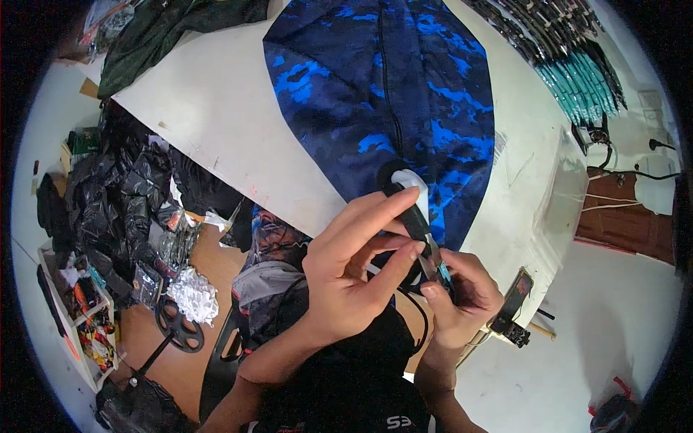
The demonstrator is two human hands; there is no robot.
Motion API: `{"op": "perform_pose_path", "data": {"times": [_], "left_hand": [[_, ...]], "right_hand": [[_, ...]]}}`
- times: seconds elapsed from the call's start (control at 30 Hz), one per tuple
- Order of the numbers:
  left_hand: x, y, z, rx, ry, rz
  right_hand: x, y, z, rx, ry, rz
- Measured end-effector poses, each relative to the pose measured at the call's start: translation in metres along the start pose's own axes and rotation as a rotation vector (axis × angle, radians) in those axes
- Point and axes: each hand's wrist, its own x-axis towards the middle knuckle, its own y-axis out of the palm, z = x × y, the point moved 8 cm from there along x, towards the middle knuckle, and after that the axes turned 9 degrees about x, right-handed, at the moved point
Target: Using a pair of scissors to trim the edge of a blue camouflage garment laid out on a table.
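Both hands are raised close together over the near edge of a white table. My left hand (354,263) has its thumb and fingers pinched on a black strip (413,218), whose looped upper end surrounds something white (408,179). Closed just to the right, my right hand (465,299) grips a small shiny piece (434,265) with a light blue bit at the strip's lower end; its kind is not clear. Behind them a blue camouflage garment (462,130) lies spread out, a dark zipper (386,79) running down its middle.
The white table (209,94) carries a dark green cloth (144,50) at far left and stacked packaged items (581,83) at far right. A phone-like device (516,296) is mounted at the right edge. Black plastic bags (115,187) and a shelf of colourful items (90,317) stand left.
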Motion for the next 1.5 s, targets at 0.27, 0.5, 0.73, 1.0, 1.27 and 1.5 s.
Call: {"op": "perform_pose_path", "data": {"times": [0.27, 0.5, 0.73, 1.0, 1.27, 1.5], "left_hand": [[0.001, 0.006, -0.008, 0.069, 0.022, 0.051], [0.002, 0.005, -0.015, 0.142, 0.069, 0.03], [-0.001, 0.011, -0.018, 0.207, 0.091, 0.194], [0.001, 0.012, -0.023, 0.176, 0.162, 0.217], [0.0, 0.013, -0.026, 0.256, 0.165, 0.25], [-0.001, 0.013, -0.026, 0.259, 0.155, 0.267]], "right_hand": [[0.003, 0.004, 0.012, -0.018, -0.153, 0.039], [0.005, 0.006, 0.016, -0.032, -0.204, 0.026], [0.008, 0.007, 0.021, -0.057, -0.223, 0.004], [0.009, 0.006, 0.02, 0.034, -0.195, -0.028], [0.011, 0.007, 0.022, 0.045, -0.184, -0.035], [0.012, 0.008, 0.024, 0.006, -0.205, -0.013]]}}
